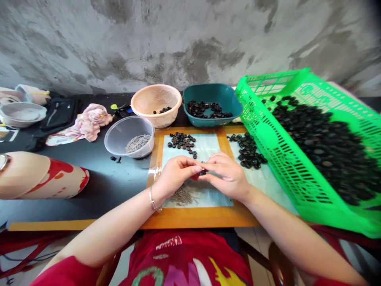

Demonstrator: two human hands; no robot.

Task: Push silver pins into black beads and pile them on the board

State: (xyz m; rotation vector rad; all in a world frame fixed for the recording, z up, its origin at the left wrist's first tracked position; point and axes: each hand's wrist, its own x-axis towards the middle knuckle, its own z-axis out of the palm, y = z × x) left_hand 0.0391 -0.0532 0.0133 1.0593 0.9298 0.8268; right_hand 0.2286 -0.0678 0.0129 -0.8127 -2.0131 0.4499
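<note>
Both hands up front, fingertips meeting: left hand (175, 174) and right hand (228, 176) pinch one small black ring (203, 172) between them, dead centre, equally near both, its axis too small to tell. Just under the hands, a loose heap of thin metal pins (182, 195) on the mat (208, 149), left hand closer to it. Ahead of the fingertips, a small ring pile (182, 141); ahead-right, a second ring pile (248, 151), near the right hand. Farther ahead: clear tub (129, 137) w/ more pins, off the left hand; peach bowl (156, 104) and teal bin (212, 104) behind. Green basket (312, 151) tilts in on the right, full of rings, crowding the right forearm. Nothing between hands and the piles.
</note>
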